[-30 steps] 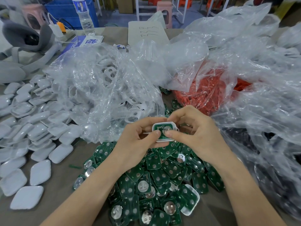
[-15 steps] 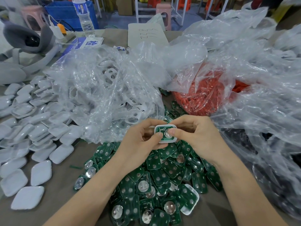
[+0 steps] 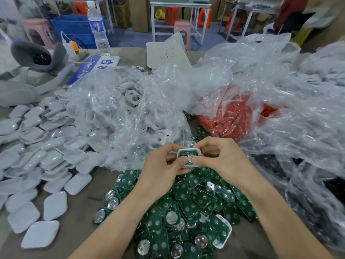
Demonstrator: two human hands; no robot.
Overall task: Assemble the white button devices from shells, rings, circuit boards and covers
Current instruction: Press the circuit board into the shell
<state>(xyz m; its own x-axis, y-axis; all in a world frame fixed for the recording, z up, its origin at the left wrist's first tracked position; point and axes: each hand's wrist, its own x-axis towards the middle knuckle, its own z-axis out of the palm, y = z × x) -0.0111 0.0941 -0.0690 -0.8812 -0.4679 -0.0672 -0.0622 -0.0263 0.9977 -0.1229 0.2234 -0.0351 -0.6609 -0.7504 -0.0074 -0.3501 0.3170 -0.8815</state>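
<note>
From my feed I read "Detect Area" in white letters on the blue sign [image 3: 93,69] lying flat at the far left of the table, with the Chinese character 检 beside it. The white sheet [image 3: 164,55] behind the bags carries handwritten marks I cannot make out. The bottle's label [image 3: 96,26] is too blurred to read.

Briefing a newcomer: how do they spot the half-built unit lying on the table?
Find the heap of green circuit boards nearest the viewer. At its near right edge lies a white shell holding a board; its white rim sets it apart from the bare boards around.
</note>
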